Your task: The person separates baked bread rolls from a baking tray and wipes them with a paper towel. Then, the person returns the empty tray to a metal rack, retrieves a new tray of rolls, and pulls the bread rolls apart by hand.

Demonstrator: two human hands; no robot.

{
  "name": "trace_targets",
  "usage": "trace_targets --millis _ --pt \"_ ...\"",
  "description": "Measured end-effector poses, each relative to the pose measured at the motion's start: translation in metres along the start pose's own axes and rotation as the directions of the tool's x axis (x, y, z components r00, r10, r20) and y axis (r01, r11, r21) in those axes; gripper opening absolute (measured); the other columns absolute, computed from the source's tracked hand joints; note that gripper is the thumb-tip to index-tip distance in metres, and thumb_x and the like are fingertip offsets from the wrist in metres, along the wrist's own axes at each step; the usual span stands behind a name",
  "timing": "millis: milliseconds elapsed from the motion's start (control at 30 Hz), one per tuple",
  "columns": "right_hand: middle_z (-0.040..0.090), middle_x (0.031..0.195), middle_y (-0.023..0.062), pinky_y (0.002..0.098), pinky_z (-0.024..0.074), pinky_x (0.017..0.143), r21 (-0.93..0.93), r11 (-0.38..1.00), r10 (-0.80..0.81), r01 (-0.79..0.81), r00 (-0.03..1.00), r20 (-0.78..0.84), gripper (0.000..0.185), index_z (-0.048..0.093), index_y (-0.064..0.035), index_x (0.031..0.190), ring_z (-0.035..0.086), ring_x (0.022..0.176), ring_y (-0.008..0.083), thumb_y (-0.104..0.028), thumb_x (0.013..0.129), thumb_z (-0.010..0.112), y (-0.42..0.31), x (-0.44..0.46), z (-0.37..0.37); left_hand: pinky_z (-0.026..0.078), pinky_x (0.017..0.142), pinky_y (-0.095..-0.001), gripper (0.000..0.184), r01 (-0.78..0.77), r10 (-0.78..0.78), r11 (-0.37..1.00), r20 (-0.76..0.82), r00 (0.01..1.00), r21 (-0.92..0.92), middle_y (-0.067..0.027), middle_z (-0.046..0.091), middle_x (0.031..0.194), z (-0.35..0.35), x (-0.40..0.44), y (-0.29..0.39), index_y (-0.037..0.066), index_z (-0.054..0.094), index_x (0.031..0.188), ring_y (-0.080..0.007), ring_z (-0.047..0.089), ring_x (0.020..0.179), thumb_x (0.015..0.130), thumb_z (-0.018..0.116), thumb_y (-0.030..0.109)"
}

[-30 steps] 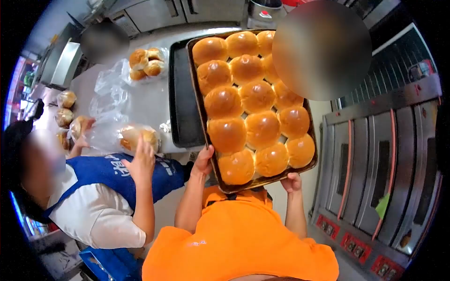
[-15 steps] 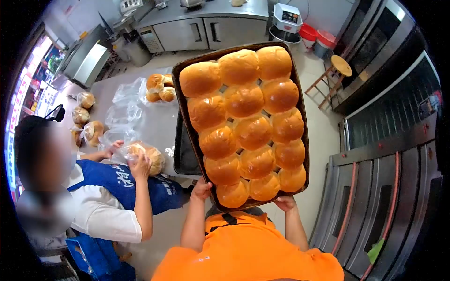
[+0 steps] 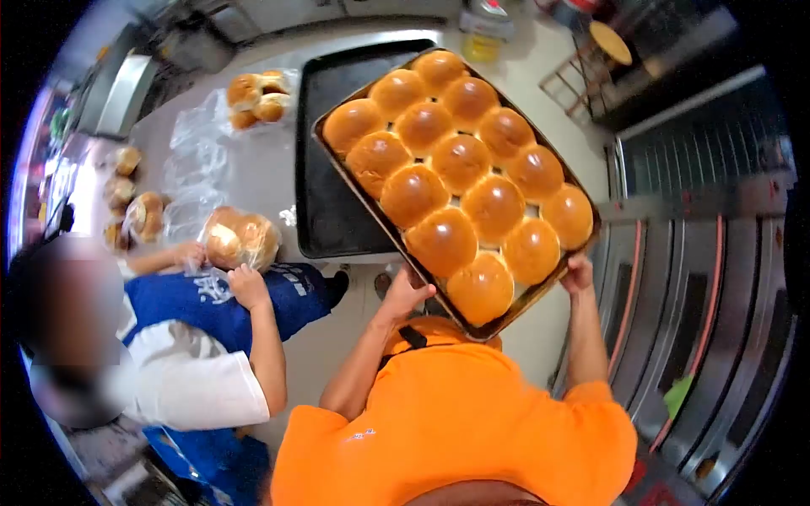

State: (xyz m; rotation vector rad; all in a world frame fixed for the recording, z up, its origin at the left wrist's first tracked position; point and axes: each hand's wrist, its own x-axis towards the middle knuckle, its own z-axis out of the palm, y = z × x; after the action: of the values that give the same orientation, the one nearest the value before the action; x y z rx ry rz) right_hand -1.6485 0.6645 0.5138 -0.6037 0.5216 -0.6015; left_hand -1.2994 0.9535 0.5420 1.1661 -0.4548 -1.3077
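A dark baking tray [image 3: 527,297] full of glossy golden-brown buns [image 3: 460,163] is held up in front of my orange shirt, turned at an angle. My left hand [image 3: 405,295] grips its lower left edge, the thumb along the rim and the other fingers partly hidden beneath. At the lower right corner, my right hand [image 3: 578,274] is closed on the rim. Behind the held tray, and partly covered by it, lies a black baking tray [image 3: 337,190] with no buns showing on its visible part.
On my left, a co-worker in a blue apron [image 3: 211,297] handles bagged bread [image 3: 242,239]. Clear plastic bags [image 3: 190,164] and more buns [image 3: 257,99] lie on the table [image 3: 266,169]. A stool [image 3: 609,44] and metal oven fronts [image 3: 675,312] stand on my right.
The held tray has turned counterclockwise, its near end swinging right. More of the black tray now shows. My view has shifted, and the co-worker's hands have moved slightly at the bagged bread.
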Motion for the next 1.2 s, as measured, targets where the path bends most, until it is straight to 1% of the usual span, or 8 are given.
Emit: trace_targets --millis 100,233,367,500,533,633,867,1200 --pt "0.074 0.089 0.0053 0.0336 0.0575 0.071 -0.153 0.987 0.036 -0.057 0.99 -0.135 0.021 0.073 -0.006 0.095 0.072 0.078 0.0204 -0.014 0.076 0.077 -0.001 0.012 -0.061 0.057 0.095 -0.0402 0.091 0.139 -0.189 0.935 0.127 0.974 0.325 -0.0134 0.063 0.138 -0.025 -0.005 -0.01 0.005 0.043 0.154 -0.0244 0.065 0.119 0.087 0.083 0.052" --pt "0.075 0.115 0.0123 0.043 0.0598 0.088 -0.067 0.997 0.03 -0.039 0.992 -0.126 0.049 0.066 -0.0006 0.127 0.073 0.101 0.0283 -0.017 0.081 0.07 -0.024 0.029 -0.038 0.056 0.097 -0.0386 0.064 0.029 -0.225 0.867 0.341 0.913 0.497 -0.017 0.071 0.127 -0.025 -0.01 0.009 0.001 0.057 0.142 -0.0222 0.067 0.116 0.099 0.073 0.045" --pt "0.07 0.13 0.0122 0.042 0.0579 0.098 0.025 0.975 -0.207 0.222 0.941 -0.269 0.049 0.058 -0.0034 0.142 0.071 0.113 0.0289 -0.034 0.104 0.06 -0.028 0.057 0.002 0.057 0.091 -0.0357 0.035 0.031 -0.091 0.925 0.141 0.986 0.379 -0.0154 0.079 0.098 -0.037 -0.016 0.039 -0.005 0.073 0.114 -0.0208 0.075 0.093 0.112 0.051 0.022" --pt "0.065 0.139 0.0119 0.0429 0.0548 0.102 0.019 0.965 -0.256 0.262 0.955 -0.148 0.056 0.054 -0.0048 0.147 0.066 0.121 0.028 -0.047 0.11 0.05 -0.025 0.063 0.031 0.059 0.088 -0.039 0.024 -0.117 0.186 0.969 -0.331 0.925 0.217 -0.0055 0.064 0.068 -0.051 -0.023 0.051 -0.002 0.067 0.114 -0.0184 0.068 0.07 0.112 0.052 0.017" --pt "0.061 0.144 0.0117 0.0433 0.0521 0.106 -0.125 0.949 -0.316 0.291 0.897 -0.308 0.058 0.052 -0.0053 0.149 0.064 0.125 0.0281 -0.049 0.11 0.047 -0.032 0.067 0.033 0.059 0.088 -0.0392 0.021 -0.152 0.205 0.976 -0.42 0.884 0.156 -0.0023 0.056 0.062 -0.056 -0.016 0.053 -0.001 0.063 0.12 -0.0168 0.063 0.064 0.112 0.051 0.014" --pt "0.055 0.151 0.0101 0.0451 0.041 0.117 -0.125 0.957 -0.289 0.261 0.889 -0.356 0.061 0.048 -0.0076 0.153 0.051 0.14 0.0282 -0.051 0.111 0.043 -0.024 0.067 0.059 0.057 0.092 -0.0361 0.02 -0.27 0.31 0.951 -0.535 0.786 0.153 -0.003 0.059 0.079 -0.084 -0.02 0.058 0.0 0.063 0.123 -0.0158 0.064 0.081 0.11 0.05 0.007" --pt "0.051 0.153 0.0103 0.048 0.0469 0.113 -0.197 0.96 -0.261 0.198 0.889 -0.376 0.06 0.042 -0.0098 0.156 0.053 0.138 0.0335 -0.05 0.113 0.038 -0.008 0.066 0.053 0.057 0.086 -0.0306 0.023 -0.296 0.31 0.945 -0.671 0.673 0.139 -0.007 0.067 0.104 -0.127 -0.001 0.049 0.0 0.064 0.128 -0.0139 0.065 0.087 0.109 0.052 0.005" --pt "0.051 0.155 0.0105 0.0472 0.0459 0.113 -0.238 0.96 -0.264 0.15 0.774 -0.576 0.067 0.042 -0.007 0.156 0.054 0.136 0.0322 -0.055 0.11 0.045 0.012 0.045 0.092 0.04 0.058 -0.02 0.026 -0.207 0.329 0.944 -0.8 0.501 0.258 -0.0004 0.055 0.093 -0.166 0.012 0.071 0.003 0.063 0.129 -0.0043 0.048 0.066 0.111 0.045 0.005"
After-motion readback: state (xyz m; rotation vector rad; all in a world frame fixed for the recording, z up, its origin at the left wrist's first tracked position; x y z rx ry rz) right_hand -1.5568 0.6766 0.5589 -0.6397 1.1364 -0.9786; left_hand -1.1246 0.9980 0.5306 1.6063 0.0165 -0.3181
